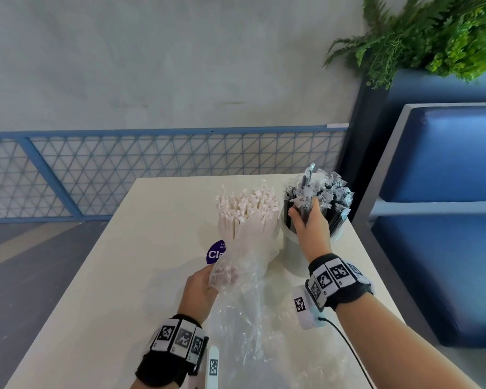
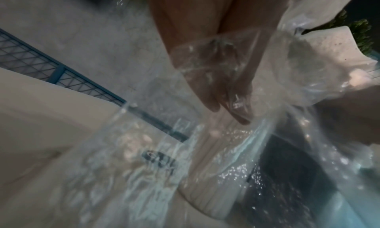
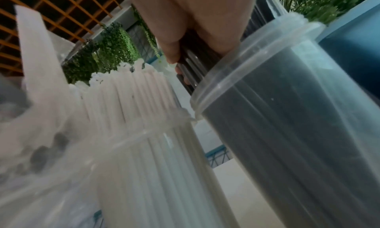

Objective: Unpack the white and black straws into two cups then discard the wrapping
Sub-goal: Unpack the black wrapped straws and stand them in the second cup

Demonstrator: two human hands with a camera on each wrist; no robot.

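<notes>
White straws (image 1: 247,209) stand bunched in a clear cup (image 3: 154,166) at the middle of the white table (image 1: 124,276). Clear plastic wrapping (image 1: 242,318) with a purple label (image 1: 216,254) trails from that cup toward me. My left hand (image 1: 208,279) holds this wrapping low beside the cup, and its fingers (image 2: 216,85) are veiled by the film. Black straws (image 1: 334,203) fill a second clear cup (image 1: 292,248) to the right. At that cup's rim my right hand (image 1: 306,217) grips a small bunch of black straws (image 3: 191,60).
More crumpled clear film (image 1: 298,346) lies on the table's near part. A blue bench (image 1: 446,164) and a planter with ferns (image 1: 432,37) stand close on the right. A blue mesh railing (image 1: 152,164) runs behind the table. A cable hangs from my right wrist.
</notes>
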